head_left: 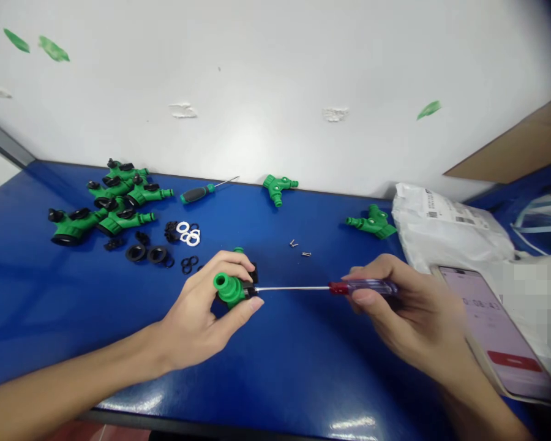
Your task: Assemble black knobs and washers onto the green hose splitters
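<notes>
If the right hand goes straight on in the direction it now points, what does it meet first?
The green plastic hose fitting held in the left hand. The clear-handled metal screwdriver in the right hand seems to touch it, though depth is unclear.

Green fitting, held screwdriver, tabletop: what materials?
The fitting looks like moulded plastic: even green, soft sheen. The screwdriver has a bright silvery shaft, likely steel, and a see-through handle with a red end, probably plastic. The tabletop is glossy blue, mirroring lights; laminate or paint, cannot tell.
</notes>
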A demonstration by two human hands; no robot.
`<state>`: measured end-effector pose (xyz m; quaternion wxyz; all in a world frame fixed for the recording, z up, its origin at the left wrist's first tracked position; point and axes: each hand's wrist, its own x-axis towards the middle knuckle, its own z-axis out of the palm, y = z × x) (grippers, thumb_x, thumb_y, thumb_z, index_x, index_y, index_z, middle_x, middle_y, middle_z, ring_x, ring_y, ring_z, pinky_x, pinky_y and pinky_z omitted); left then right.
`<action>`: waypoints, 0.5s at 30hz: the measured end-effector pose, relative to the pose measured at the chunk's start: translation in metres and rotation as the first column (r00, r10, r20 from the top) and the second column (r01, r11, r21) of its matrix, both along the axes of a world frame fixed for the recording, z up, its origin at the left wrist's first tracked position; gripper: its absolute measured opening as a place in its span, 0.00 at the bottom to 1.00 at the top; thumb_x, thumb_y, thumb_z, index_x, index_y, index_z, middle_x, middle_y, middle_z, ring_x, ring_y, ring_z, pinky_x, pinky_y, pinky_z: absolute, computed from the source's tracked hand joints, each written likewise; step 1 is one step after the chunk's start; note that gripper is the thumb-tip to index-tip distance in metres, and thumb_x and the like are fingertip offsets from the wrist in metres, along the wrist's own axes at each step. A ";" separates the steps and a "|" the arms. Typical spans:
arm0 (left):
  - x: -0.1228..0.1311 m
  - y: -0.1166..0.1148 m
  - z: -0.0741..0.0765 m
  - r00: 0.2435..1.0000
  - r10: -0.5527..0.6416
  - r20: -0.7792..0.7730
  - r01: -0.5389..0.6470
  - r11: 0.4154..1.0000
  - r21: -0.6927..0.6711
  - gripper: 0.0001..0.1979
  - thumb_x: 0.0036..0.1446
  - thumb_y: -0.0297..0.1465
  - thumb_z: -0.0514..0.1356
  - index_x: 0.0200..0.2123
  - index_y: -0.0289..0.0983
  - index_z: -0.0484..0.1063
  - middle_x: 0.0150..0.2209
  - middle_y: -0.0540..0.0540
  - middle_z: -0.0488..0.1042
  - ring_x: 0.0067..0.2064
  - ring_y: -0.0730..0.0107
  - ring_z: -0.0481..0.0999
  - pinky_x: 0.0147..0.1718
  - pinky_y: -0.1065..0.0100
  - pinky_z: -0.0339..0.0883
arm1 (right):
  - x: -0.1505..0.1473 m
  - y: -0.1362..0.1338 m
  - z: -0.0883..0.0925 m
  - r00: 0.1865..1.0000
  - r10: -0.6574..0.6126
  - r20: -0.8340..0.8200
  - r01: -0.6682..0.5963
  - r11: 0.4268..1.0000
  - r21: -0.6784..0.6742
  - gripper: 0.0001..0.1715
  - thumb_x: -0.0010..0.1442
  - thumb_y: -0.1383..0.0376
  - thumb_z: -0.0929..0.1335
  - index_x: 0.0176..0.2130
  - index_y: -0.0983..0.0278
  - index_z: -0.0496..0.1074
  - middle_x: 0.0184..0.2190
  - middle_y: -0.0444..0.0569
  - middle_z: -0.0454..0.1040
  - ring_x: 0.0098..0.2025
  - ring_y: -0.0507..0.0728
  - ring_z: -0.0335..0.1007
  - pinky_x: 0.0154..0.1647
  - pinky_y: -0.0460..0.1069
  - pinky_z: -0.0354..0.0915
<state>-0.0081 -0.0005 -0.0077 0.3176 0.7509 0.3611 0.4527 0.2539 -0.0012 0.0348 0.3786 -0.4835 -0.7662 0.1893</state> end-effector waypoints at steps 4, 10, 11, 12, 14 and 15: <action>0.000 0.000 0.000 1.000 -0.009 -0.008 0.009 1.000 0.004 0.11 0.59 0.24 0.63 0.42 0.39 0.67 0.45 0.45 0.72 0.46 0.67 0.76 0.49 0.60 0.70 | 0.001 0.000 0.001 0.997 0.080 -0.004 -0.080 0.994 -0.073 0.09 0.68 0.58 0.65 0.37 0.59 0.68 0.24 0.42 0.71 0.22 0.52 0.66 0.20 0.45 0.62; 0.000 -0.001 0.000 1.000 -0.015 -0.009 0.015 1.000 -0.008 0.10 0.59 0.24 0.63 0.42 0.40 0.67 0.45 0.45 0.71 0.46 0.66 0.76 0.48 0.58 0.70 | 0.000 0.001 0.004 0.988 0.122 -0.094 -0.127 0.990 -0.057 0.07 0.63 0.62 0.71 0.38 0.57 0.67 0.30 0.42 0.74 0.28 0.52 0.72 0.28 0.45 0.68; 0.000 -0.002 0.000 0.999 -0.028 -0.015 0.028 1.000 -0.005 0.11 0.59 0.24 0.63 0.43 0.40 0.67 0.45 0.44 0.71 0.46 0.66 0.76 0.48 0.58 0.70 | 0.000 0.002 0.005 0.989 0.118 -0.089 -0.122 0.992 -0.043 0.07 0.63 0.61 0.71 0.36 0.58 0.68 0.28 0.41 0.74 0.26 0.52 0.71 0.26 0.45 0.66; 0.000 -0.002 0.000 0.999 -0.044 -0.023 0.044 0.999 -0.002 0.11 0.59 0.25 0.63 0.43 0.40 0.67 0.45 0.44 0.71 0.46 0.65 0.76 0.48 0.58 0.70 | 0.000 0.002 0.005 0.990 0.121 -0.079 -0.124 0.992 -0.034 0.08 0.63 0.60 0.70 0.34 0.58 0.68 0.25 0.41 0.74 0.24 0.51 0.69 0.24 0.46 0.64; 0.000 -0.003 -0.001 0.997 -0.074 -0.036 0.074 0.997 0.002 0.12 0.59 0.25 0.63 0.44 0.40 0.66 0.45 0.44 0.71 0.47 0.65 0.75 0.47 0.59 0.70 | 0.001 0.002 0.006 0.987 0.148 -0.060 -0.150 0.988 -0.029 0.14 0.66 0.57 0.67 0.29 0.60 0.67 0.21 0.41 0.71 0.21 0.51 0.67 0.20 0.47 0.59; 0.000 -0.003 -0.001 0.996 -0.079 -0.037 0.079 0.997 0.002 0.12 0.59 0.25 0.63 0.44 0.40 0.66 0.45 0.44 0.71 0.47 0.65 0.76 0.48 0.60 0.70 | 0.002 0.002 0.006 0.985 0.166 -0.050 -0.167 0.985 -0.031 0.17 0.68 0.57 0.65 0.28 0.60 0.67 0.20 0.41 0.69 0.20 0.51 0.66 0.20 0.47 0.58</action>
